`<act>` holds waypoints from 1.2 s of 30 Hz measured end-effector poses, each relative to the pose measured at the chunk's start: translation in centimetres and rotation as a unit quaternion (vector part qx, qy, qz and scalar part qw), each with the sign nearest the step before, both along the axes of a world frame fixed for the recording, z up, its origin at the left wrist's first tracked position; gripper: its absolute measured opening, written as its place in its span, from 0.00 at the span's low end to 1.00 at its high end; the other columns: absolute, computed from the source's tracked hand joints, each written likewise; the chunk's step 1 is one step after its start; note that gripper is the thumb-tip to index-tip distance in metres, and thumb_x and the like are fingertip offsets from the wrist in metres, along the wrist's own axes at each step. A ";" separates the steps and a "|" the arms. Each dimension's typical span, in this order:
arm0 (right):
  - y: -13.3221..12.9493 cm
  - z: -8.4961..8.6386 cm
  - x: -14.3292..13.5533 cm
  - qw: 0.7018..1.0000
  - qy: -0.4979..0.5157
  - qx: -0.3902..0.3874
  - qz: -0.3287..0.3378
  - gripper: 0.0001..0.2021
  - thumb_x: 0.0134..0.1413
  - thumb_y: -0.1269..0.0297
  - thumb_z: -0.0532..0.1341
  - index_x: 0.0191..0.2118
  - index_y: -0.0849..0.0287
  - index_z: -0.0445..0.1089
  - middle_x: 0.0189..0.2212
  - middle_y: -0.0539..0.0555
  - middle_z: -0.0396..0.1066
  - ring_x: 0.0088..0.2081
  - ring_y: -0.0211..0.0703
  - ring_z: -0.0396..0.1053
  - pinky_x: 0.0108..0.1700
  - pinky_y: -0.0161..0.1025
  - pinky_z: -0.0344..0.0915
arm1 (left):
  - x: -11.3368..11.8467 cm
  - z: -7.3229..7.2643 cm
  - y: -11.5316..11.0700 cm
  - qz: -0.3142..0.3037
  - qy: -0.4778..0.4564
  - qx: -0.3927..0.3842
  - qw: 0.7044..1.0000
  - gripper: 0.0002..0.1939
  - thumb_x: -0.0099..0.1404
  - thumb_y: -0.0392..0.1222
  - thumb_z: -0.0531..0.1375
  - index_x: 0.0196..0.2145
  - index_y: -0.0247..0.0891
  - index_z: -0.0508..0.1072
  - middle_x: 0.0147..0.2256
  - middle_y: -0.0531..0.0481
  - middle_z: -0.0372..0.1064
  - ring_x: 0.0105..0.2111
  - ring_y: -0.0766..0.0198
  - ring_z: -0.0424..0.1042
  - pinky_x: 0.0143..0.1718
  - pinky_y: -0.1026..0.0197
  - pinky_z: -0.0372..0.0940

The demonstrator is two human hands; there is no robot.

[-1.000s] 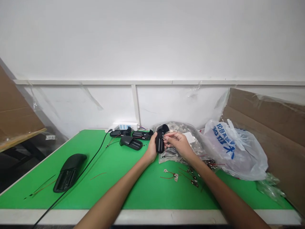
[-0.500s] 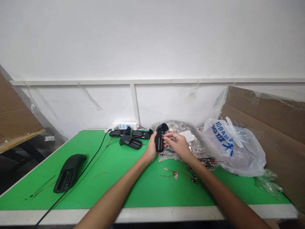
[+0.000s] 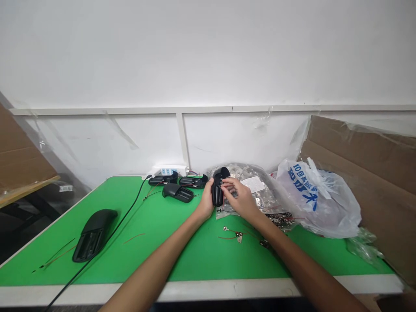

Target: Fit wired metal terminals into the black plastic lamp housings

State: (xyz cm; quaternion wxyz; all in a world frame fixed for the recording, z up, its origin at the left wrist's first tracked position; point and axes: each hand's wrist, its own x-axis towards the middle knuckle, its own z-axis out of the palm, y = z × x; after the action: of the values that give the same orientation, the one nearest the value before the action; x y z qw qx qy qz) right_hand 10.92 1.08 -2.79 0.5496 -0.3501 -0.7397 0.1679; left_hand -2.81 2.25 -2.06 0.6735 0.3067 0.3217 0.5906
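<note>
My left hand is wrapped round a black plastic housing with a curved top and a long battery bay, held upright above the green table. My right hand is closed, its fingertips pinched together against the upper right side of the housing. What those fingers grip is hidden behind them. Thin wires hang by the housing's lower end, one of them black. Just behind the hands lies a clear bag of small metal parts. Loose metal contacts with red wires lie below my right hand.
Several more black housings lie at the back, and a larger one at left beside a black cable. A white power strip is by the wall. At right sit a white plastic bag and a cardboard sheet.
My right fingers have shifted slightly up and in against the housing. The red wire that showed across them is no longer visible there. My left hand keeps its hold.
</note>
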 end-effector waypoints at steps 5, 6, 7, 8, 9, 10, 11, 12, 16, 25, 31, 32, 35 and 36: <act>0.1 0.0 0.0 1.000 0.001 -0.005 0.008 0.10 0.66 0.63 0.61 0.49 0.54 0.75 0.44 0.57 0.80 0.39 0.45 0.79 0.46 0.45 0.78 | 0.0 -0.2 0.1 0.003 -0.005 -0.006 1.000 0.20 0.71 0.52 0.57 0.49 0.35 0.78 0.36 0.44 0.82 0.42 0.50 0.82 0.40 0.55 0.77; 0.1 0.1 0.0 1.000 -0.001 -0.001 0.009 0.09 0.66 0.63 0.61 0.49 0.54 0.75 0.44 0.56 0.80 0.39 0.46 0.79 0.46 0.45 0.77 | 0.0 -0.2 0.1 0.002 -0.006 -0.005 1.000 0.20 0.71 0.52 0.56 0.49 0.35 0.78 0.36 0.44 0.82 0.42 0.50 0.82 0.40 0.55 0.77; 0.1 0.2 0.0 1.000 -0.002 0.004 0.009 0.09 0.66 0.64 0.61 0.48 0.54 0.76 0.43 0.56 0.80 0.39 0.46 0.78 0.45 0.45 0.77 | 0.0 -0.3 0.1 0.002 -0.006 -0.003 1.000 0.20 0.71 0.52 0.57 0.49 0.35 0.78 0.36 0.44 0.82 0.41 0.50 0.82 0.40 0.55 0.77; 0.1 0.3 -0.1 1.000 -0.004 0.011 0.008 0.09 0.66 0.64 0.61 0.47 0.54 0.76 0.42 0.56 0.80 0.38 0.46 0.78 0.45 0.45 0.77 | -0.1 -0.3 0.2 0.003 -0.005 -0.002 1.000 0.20 0.71 0.53 0.57 0.48 0.35 0.78 0.36 0.44 0.81 0.41 0.50 0.82 0.40 0.56 0.76; 0.0 0.4 0.0 1.000 -0.008 0.018 0.006 0.08 0.66 0.64 0.61 0.46 0.54 0.77 0.42 0.56 0.80 0.39 0.47 0.78 0.45 0.45 0.76 | -0.1 -0.4 0.2 0.003 -0.003 -0.002 1.000 0.20 0.71 0.53 0.57 0.47 0.35 0.78 0.35 0.44 0.81 0.40 0.51 0.82 0.39 0.56 0.76; 0.0 0.5 0.0 1.000 -0.014 0.025 0.004 0.08 0.66 0.64 0.61 0.46 0.54 0.77 0.41 0.56 0.81 0.39 0.48 0.78 0.45 0.46 0.76 | -0.1 -0.4 0.2 0.005 0.001 -0.003 1.000 0.20 0.70 0.54 0.58 0.46 0.35 0.78 0.34 0.44 0.81 0.39 0.51 0.82 0.38 0.56 0.76; 0.0 0.6 0.0 0.999 -0.022 0.032 0.003 0.08 0.67 0.64 0.61 0.45 0.53 0.78 0.40 0.56 0.81 0.39 0.48 0.78 0.45 0.46 0.75 | -0.1 -0.5 0.2 0.007 0.006 -0.005 1.000 0.20 0.70 0.54 0.58 0.45 0.35 0.78 0.33 0.45 0.80 0.37 0.51 0.81 0.37 0.57 0.76; -0.1 0.6 0.0 0.999 -0.030 0.039 0.001 0.08 0.67 0.64 0.60 0.44 0.53 0.79 0.39 0.56 0.80 0.40 0.49 0.78 0.46 0.46 0.75 | -0.2 -0.5 0.2 0.007 0.011 -0.007 1.000 0.20 0.69 0.55 0.59 0.44 0.35 0.77 0.32 0.45 0.80 0.36 0.52 0.81 0.35 0.57 0.75; 0.0 0.8 0.1 0.999 -0.031 0.036 -0.012 0.09 0.67 0.64 0.60 0.42 0.53 0.79 0.37 0.56 0.79 0.39 0.49 0.77 0.45 0.45 0.74 | -0.2 -0.3 0.1 -0.002 0.023 -0.011 1.000 0.21 0.69 0.57 0.58 0.42 0.35 0.77 0.30 0.45 0.79 0.33 0.52 0.81 0.29 0.59 0.72; 0.1 1.1 0.1 0.998 0.031 -0.047 0.018 0.09 0.63 0.62 0.61 0.41 0.53 0.80 0.37 0.54 0.81 0.36 0.47 0.78 0.43 0.45 0.75 | -0.1 0.1 0.0 -0.014 0.015 -0.015 1.000 0.22 0.69 0.59 0.59 0.44 0.37 0.78 0.29 0.47 0.79 0.31 0.53 0.80 0.30 0.58 0.73; 0.2 1.2 0.0 0.993 0.071 -0.081 0.041 0.10 0.61 0.56 0.64 0.38 0.53 0.81 0.36 0.55 0.79 0.36 0.46 0.76 0.38 0.42 0.76 | -0.2 -0.1 0.0 -0.014 0.024 -0.022 0.999 0.21 0.69 0.59 0.58 0.42 0.37 0.78 0.29 0.46 0.79 0.32 0.52 0.80 0.30 0.57 0.73; 0.2 1.2 -0.1 0.992 0.078 -0.086 0.044 0.10 0.60 0.55 0.65 0.38 0.53 0.81 0.36 0.55 0.79 0.36 0.46 0.76 0.37 0.42 0.76 | -0.2 -0.1 0.0 -0.017 0.024 -0.022 0.999 0.22 0.69 0.59 0.58 0.42 0.37 0.78 0.29 0.45 0.79 0.32 0.52 0.80 0.29 0.57 0.73; 0.3 1.3 -0.1 0.990 0.090 -0.096 0.050 0.09 0.59 0.55 0.65 0.37 0.54 0.80 0.36 0.56 0.79 0.35 0.46 0.76 0.35 0.41 0.76 | -0.2 -0.1 0.0 -0.025 0.022 -0.016 0.999 0.22 0.69 0.59 0.58 0.43 0.37 0.78 0.29 0.46 0.79 0.31 0.52 0.80 0.29 0.57 0.73; 0.2 1.3 -0.1 0.990 0.090 -0.099 0.052 0.09 0.59 0.56 0.65 0.37 0.54 0.80 0.37 0.56 0.79 0.35 0.46 0.76 0.35 0.41 0.76 | -0.2 -0.1 0.0 -0.026 0.021 -0.014 0.999 0.22 0.69 0.59 0.58 0.43 0.37 0.78 0.29 0.46 0.79 0.31 0.52 0.80 0.29 0.58 0.73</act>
State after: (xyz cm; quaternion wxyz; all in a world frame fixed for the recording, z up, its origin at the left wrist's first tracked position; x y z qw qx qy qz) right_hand 10.82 1.33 -1.50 0.5672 -0.3474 -0.6843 0.2989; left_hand -3.02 2.23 -2.13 0.6859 0.3180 0.3360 0.5617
